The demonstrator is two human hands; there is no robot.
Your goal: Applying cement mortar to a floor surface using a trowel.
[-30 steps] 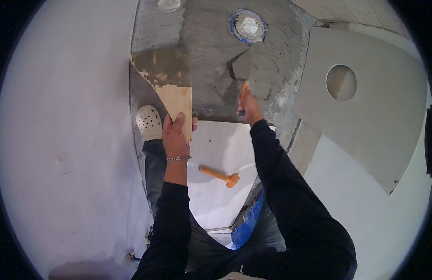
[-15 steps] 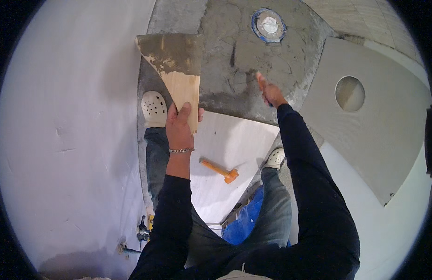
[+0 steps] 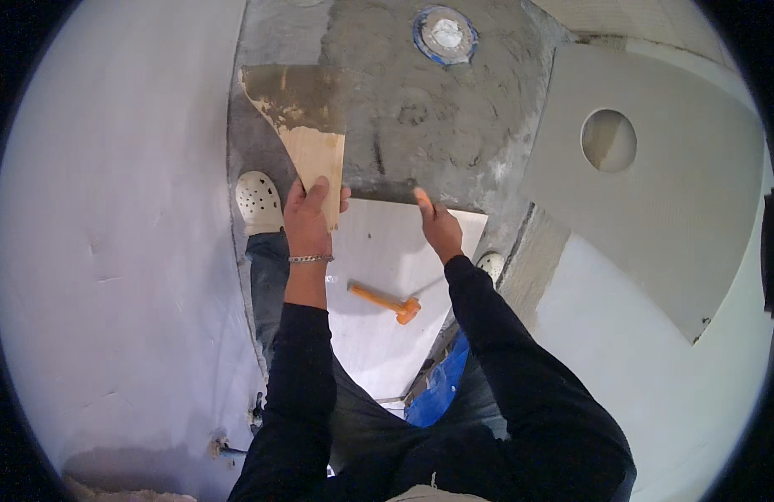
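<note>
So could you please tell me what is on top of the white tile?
An orange mallet lies on the white tile; the surface behind the right hand is hidden.

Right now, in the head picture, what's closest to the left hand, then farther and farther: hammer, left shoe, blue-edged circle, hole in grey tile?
From the left hand:
1. Left shoe: just left of it.
2. Hammer: below, to the right.
3. Blue-edged circle: above, to the right.
4. Hole in grey tile: far right.
</note>
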